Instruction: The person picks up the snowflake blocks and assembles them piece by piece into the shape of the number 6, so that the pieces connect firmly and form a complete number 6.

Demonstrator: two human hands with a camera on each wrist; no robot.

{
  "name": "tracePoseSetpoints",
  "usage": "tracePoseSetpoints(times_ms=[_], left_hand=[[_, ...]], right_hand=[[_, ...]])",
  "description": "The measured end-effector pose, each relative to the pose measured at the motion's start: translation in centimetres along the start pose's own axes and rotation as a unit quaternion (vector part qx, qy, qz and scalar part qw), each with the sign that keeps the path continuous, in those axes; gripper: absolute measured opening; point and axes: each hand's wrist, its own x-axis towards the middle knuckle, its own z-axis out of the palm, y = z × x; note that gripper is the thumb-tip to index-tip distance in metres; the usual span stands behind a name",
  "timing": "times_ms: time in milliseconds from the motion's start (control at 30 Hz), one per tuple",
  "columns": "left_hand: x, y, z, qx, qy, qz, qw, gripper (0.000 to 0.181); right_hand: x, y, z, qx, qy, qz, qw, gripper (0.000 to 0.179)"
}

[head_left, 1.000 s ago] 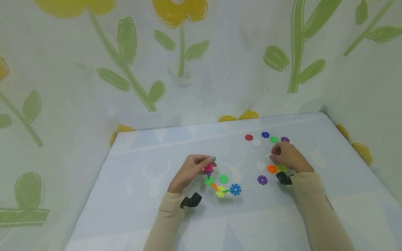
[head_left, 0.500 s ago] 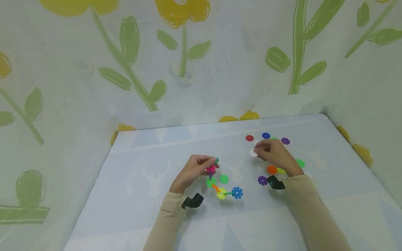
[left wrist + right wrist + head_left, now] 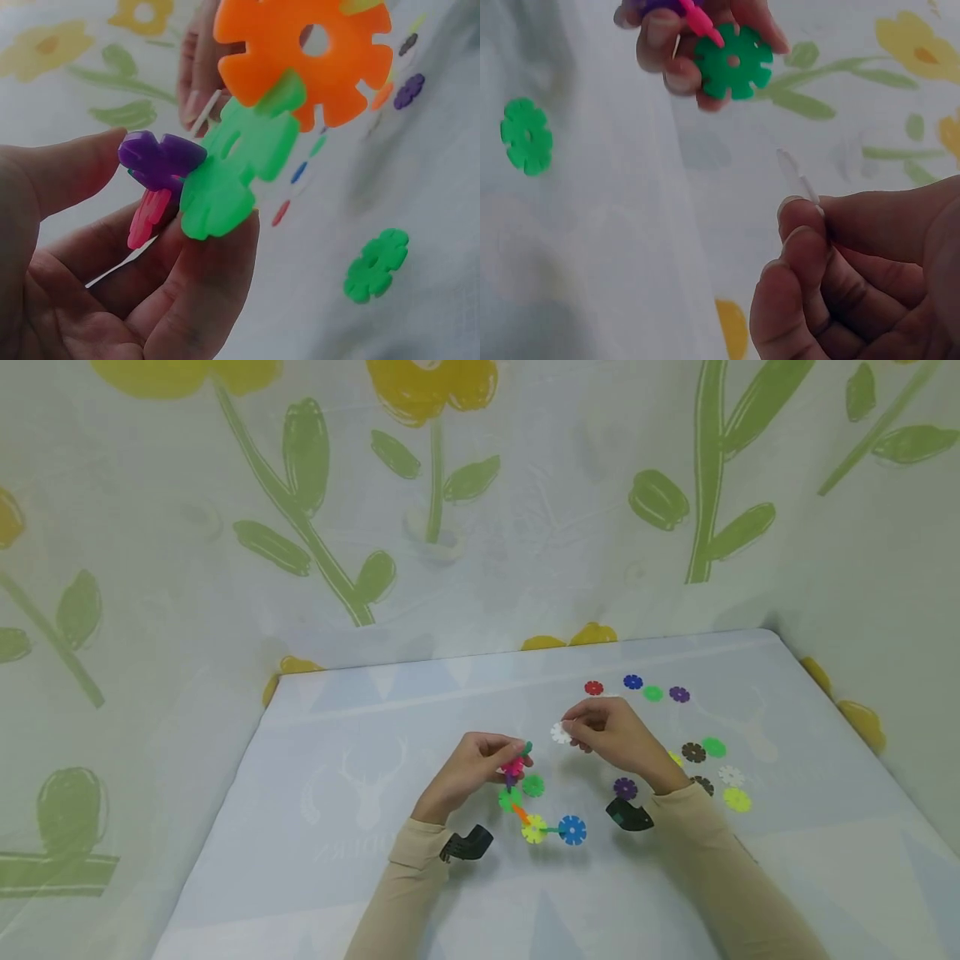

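My left hand (image 3: pixel 472 770) holds a chain of interlocked notched plastic snowflake discs between thumb and fingers. Near the fingers are a purple disc (image 3: pixel 154 161), a pink disc (image 3: pixel 142 225) and a dark green end disc (image 3: pixel 754 67). Below hang a light green disc (image 3: pixel 262 142), an orange disc (image 3: pixel 255 56), a yellow disc (image 3: pixel 534 828) and a blue disc (image 3: pixel 572 830). To the right, my right hand (image 3: pixel 618 739) pinches a white snowflake disc (image 3: pixel 559 732) by its edge, raised and apart from the chain. It shows edge-on in the right wrist view.
A loose green disc (image 3: pixel 533 786) lies on the table (image 3: pixel 315 877) beyond the chain. More loose discs lie around the right arm, including a purple disc (image 3: pixel 625 788), a red disc (image 3: pixel 593 688) and a yellow disc (image 3: pixel 737 799). A flower-patterned cloth (image 3: pixel 525 568) rises behind the table.
My right hand has moved left from among the loose discs, carrying the white disc closer to the chain. The left hand has shifted slightly right with the chain.
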Motion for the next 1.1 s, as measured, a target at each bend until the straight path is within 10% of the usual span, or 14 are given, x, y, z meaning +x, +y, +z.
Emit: tracePoseSetpoints(times_ms=[1100], left_hand=[[-0.1,-0.1,0.5,-0.011,-0.02,0.01,0.9997,0.037]], right_hand=[[0.0,-1.1,2.7,0.01,-0.028,-0.016,0.9994,0.012]])
